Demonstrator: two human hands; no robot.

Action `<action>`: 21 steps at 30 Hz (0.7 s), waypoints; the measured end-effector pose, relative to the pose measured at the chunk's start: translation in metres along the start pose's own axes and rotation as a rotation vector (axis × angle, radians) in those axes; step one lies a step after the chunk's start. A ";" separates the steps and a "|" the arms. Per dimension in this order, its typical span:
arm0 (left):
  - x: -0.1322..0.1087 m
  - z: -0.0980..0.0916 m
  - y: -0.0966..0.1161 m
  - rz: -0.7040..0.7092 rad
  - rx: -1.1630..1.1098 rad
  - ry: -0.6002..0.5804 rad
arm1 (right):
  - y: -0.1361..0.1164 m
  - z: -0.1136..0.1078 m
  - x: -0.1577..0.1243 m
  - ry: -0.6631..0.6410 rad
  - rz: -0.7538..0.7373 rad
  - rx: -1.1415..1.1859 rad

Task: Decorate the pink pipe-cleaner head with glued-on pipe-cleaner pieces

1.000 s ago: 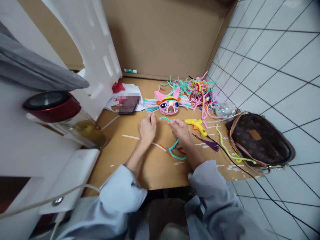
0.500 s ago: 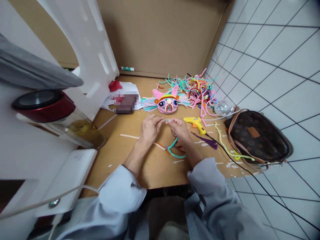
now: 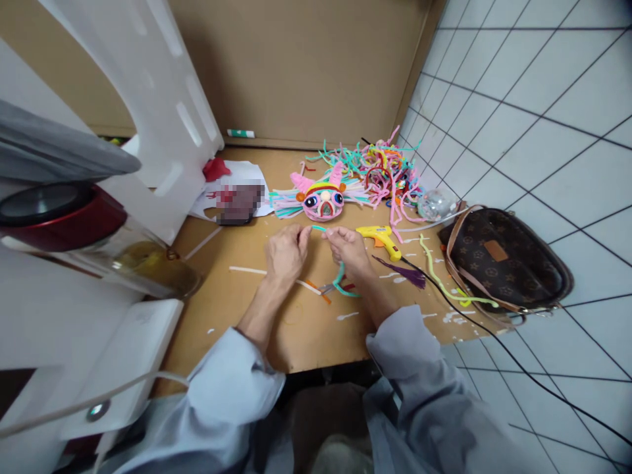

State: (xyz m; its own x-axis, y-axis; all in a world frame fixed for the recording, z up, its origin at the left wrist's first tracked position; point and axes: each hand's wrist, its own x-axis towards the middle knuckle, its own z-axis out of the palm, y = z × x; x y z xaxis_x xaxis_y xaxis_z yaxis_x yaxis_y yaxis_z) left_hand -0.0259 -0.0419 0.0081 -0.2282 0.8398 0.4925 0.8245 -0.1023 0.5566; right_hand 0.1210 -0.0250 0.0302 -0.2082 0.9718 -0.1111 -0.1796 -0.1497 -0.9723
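- Now both forearms reach in over the front edge of the brown wooden worktop (image 3: 296, 342), angled toward each other, with grey-blue sleeves (image 3: 237, 375) rolled back.
- And the left hand (image 3: 286, 253): back upward, fingers curled, thumb and forefinger pinched on a thin, fuzzy turquoise pipe cleaner (image 3: 318, 228).
- Opposite it, the right hand (image 3: 348, 250) has its fingers folded in, the tips nipping that same strand; a small gap between the hands, the turquoise bowed across it, near the middle of the worktop.
- Below the right hand, a turquoise loop (image 3: 340, 280) curves out over the wood; whether it's all one piece, can't tell from this angle.
- Just beyond, toward the back edge, sits a pink horned animal face (image 3: 323, 205) with big black-and-blue eyes, pastel strands bristling at both sides.
- Over to the containers: at the left edge, a clear glass bottle (image 3: 155, 266) with a dark red and black lid, something yellowish inside, too blurred to name.
- Across at the right edge, a brown patterned handbag (image 3: 523, 263) with a tan strap, its contents hidden.
- Near the back right corner, a tangled heap of multicoloured pipe cleaners (image 3: 388, 171).
- Just beside the right hand, a yellow glue gun (image 3: 382, 237), with a purple tassel (image 3: 405, 272) lying in front of it.
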 end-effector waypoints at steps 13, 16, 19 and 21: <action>0.005 -0.009 -0.003 -0.118 -0.175 0.071 | 0.000 -0.004 0.003 0.006 0.079 0.098; 0.009 -0.009 -0.005 -0.232 -0.277 0.104 | -0.002 -0.005 0.002 -0.042 0.105 0.132; 0.012 -0.006 -0.007 -0.361 -0.404 0.141 | -0.005 -0.006 0.001 -0.104 0.171 0.176; 0.014 -0.006 -0.008 -0.410 -0.468 0.151 | -0.005 -0.007 0.001 -0.140 0.213 0.194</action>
State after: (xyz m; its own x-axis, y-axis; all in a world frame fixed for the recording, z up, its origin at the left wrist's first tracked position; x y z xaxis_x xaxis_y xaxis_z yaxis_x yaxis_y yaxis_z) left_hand -0.0383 -0.0324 0.0143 -0.5758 0.7793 0.2472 0.3488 -0.0393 0.9364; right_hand 0.1284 -0.0216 0.0336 -0.3885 0.8824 -0.2656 -0.2949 -0.3921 -0.8714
